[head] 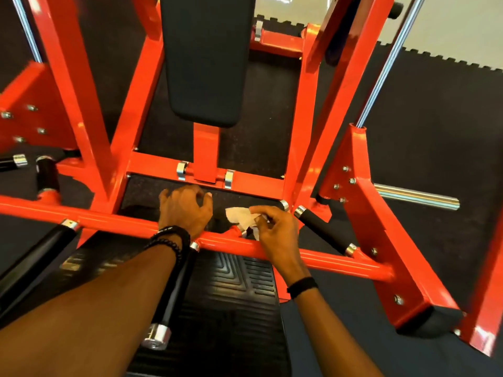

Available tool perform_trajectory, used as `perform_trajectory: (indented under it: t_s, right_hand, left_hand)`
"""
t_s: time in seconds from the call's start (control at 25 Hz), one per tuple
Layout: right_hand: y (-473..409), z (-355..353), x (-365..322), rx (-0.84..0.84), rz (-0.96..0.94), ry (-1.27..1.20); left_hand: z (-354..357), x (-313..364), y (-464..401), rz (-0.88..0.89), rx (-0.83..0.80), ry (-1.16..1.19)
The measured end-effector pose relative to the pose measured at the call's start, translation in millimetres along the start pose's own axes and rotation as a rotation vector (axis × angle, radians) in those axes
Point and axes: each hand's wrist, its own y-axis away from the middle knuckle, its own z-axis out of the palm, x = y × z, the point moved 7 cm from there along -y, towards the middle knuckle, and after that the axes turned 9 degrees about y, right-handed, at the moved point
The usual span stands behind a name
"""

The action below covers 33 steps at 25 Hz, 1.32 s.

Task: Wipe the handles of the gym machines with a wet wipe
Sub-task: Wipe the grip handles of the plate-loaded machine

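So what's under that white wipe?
The right hand pinches the wet wipe over a short red stub sticking off the red crossbar, with dark floor matting beyond. The stub's tip is covered by the wipe.

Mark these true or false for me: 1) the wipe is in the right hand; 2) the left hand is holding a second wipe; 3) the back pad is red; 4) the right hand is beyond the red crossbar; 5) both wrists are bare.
1) True: the right hand pinches the white wipe.
2) False: the left hand holds no wipe; its fingers are curled just past the red crossbar.
3) False: the back pad is black; the frame is red.
4) True: it reaches over the bar.
5) False: both wrists wear dark bands.
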Motion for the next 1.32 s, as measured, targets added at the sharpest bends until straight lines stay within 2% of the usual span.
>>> perform_trajectory:
  t_s: [0.16,0.32,0.4,0.52,0.64,0.72,0.92,1.04,1.12,1.24,1.32]
  right_hand:
    - [-15.0,28.5,3.1,-0.177,-0.120,0.250]
    - [-21.6,23.0,5.3,-0.327,-0.194,0.356]
    - [-37.1,9.8,12.1,-0.285,-0.196,0.445]
    - [-49.2,-6.3,22.4,-0.165,-0.089,0.478]
    - [-22.5,20.9,2.7,-0.264,-0.201,0.497]
    - [-12.8,28.3,-0.2,-0.324,-0.210,0.436]
    - [-69.7,-8.7,54.5,-0.151,0.032,0.472]
    - [-68.5,-13.0,64.8,-0.094,0.133,0.461]
    - [-44.2,5.4,42.3,-0.168,0.081,0.371]
    - [-6.4,26.1,2.7,-0.296,-0.106,0.313]
    - [-22.5,18.4,9.8,-0.261,-0.116,0.309]
  left_hand:
    - [-1.6,3.5,2.7,0.046,0.020,0.053]
    - [-6.0,5.6,5.3,0.069,0.029,0.106]
    - [-7.2,6.2,4.7,0.056,0.023,0.126]
    - [-6.2,5.5,5.2,0.031,0.005,0.130]
    - [-6.2,6.9,5.5,0.024,0.009,0.104]
    - [-6.5,6.4,5.2,0.009,0.010,0.092]
    - [-4.7,4.5,3.8,-0.008,-0.008,0.085]
    - [-3.1,5.8,4.2,-0.009,-0.022,0.077]
    - [-3.6,6.5,4.3,-0.009,-0.019,0.076]
    - [-4.1,7.3,5.0,-0.020,-0.042,0.073]
    - [-5.1,9.4,5.2,-0.020,-0.054,0.070]
